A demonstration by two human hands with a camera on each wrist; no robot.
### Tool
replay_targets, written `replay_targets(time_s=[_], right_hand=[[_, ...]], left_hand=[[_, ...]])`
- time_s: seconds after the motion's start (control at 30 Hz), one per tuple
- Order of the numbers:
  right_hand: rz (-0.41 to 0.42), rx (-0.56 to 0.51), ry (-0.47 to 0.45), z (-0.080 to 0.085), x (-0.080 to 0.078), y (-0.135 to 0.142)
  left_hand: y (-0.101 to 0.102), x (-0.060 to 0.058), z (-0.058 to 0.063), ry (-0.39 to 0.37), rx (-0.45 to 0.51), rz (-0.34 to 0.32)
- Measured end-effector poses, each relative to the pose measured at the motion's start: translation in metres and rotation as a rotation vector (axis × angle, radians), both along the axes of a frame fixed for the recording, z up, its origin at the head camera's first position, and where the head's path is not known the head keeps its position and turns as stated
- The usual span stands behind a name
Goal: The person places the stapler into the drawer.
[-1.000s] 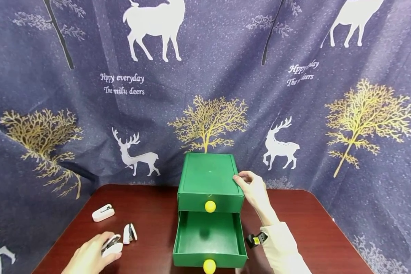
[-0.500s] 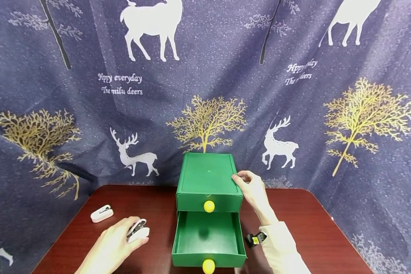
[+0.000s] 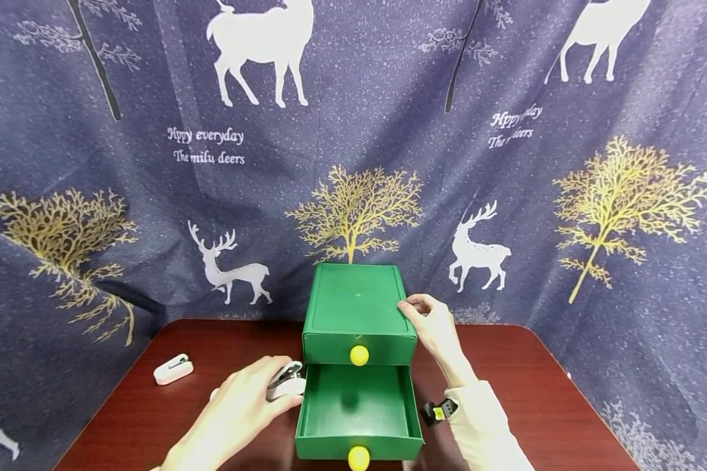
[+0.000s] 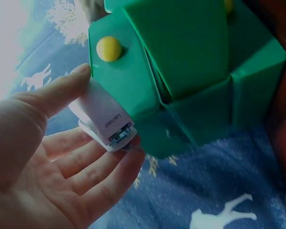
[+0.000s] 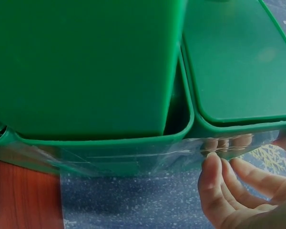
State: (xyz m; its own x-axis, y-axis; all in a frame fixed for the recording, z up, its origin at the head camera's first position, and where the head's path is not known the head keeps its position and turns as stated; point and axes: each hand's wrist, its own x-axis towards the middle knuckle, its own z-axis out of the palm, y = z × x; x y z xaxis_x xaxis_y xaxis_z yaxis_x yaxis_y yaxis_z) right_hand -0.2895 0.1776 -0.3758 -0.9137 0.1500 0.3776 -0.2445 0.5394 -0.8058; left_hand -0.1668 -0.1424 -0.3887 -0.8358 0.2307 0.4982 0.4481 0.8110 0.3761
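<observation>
My left hand (image 3: 241, 405) holds a small white stapler (image 3: 287, 383) between thumb and fingers, at the left edge of the pulled-out lower drawer (image 3: 359, 448). In the left wrist view the thumb lies on one side of the stapler (image 4: 102, 112) and the fingers on the other. The green drawer cabinet (image 3: 359, 301) has yellow round knobs. My right hand (image 3: 438, 330) touches its right side near the top edge with the fingertips, as the right wrist view shows. The drawer's visible floor is bare.
Another white stapler (image 3: 173, 369) lies on the dark red table (image 3: 507, 405) at the left. A white bit of a further stapler (image 3: 214, 394) shows behind my left hand. A patterned blue cloth (image 3: 353, 131) hangs behind the table.
My left hand has carried the stapler rightward from near the other staplers to the drawer's left edge. It now covers most of a stapler on the table. The right hand keeps its place.
</observation>
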Motion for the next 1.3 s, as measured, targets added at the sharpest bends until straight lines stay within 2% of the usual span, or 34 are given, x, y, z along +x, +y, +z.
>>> replay_targets(time_s=[0.07, 0.17, 0.3, 0.43, 0.73, 0.87, 1.13, 1.3], right_hand=[[0.0, -0.004, -0.004, -0.001, 0.0, 0.0], [0.001, -0.008, -0.003, -0.001, 0.0, 0.001], [-0.007, -0.005, -0.005, -0.002, 0.0, 0.001], [-0.006, -0.003, -0.004, -0.001, 0.0, -0.001], [0.005, -0.002, -0.003, 0.0, 0.001, -0.002], [0.005, -0.01, -0.01, 0.001, 0.002, -0.001], [0.013, -0.025, -0.019, 0.002, 0.002, -0.001], [0.011, -0.02, -0.02, 0.001, 0.001, -0.001]], left_hand=[[0.007, -0.003, 0.002, 0.018, -0.033, -0.04], [0.017, -0.008, 0.005, 0.06, -0.069, -0.146], [0.032, -0.013, 0.009, 0.084, -0.109, -0.25], [0.047, -0.018, 0.011, 0.093, -0.155, -0.318], [0.074, -0.027, 0.009, 0.084, -0.24, -0.405], [0.089, -0.031, 0.012, 0.035, -0.287, -0.442], [0.115, -0.042, 0.012, 0.028, -0.463, -0.492], [0.126, -0.049, 0.008, -0.045, -0.553, -0.505]])
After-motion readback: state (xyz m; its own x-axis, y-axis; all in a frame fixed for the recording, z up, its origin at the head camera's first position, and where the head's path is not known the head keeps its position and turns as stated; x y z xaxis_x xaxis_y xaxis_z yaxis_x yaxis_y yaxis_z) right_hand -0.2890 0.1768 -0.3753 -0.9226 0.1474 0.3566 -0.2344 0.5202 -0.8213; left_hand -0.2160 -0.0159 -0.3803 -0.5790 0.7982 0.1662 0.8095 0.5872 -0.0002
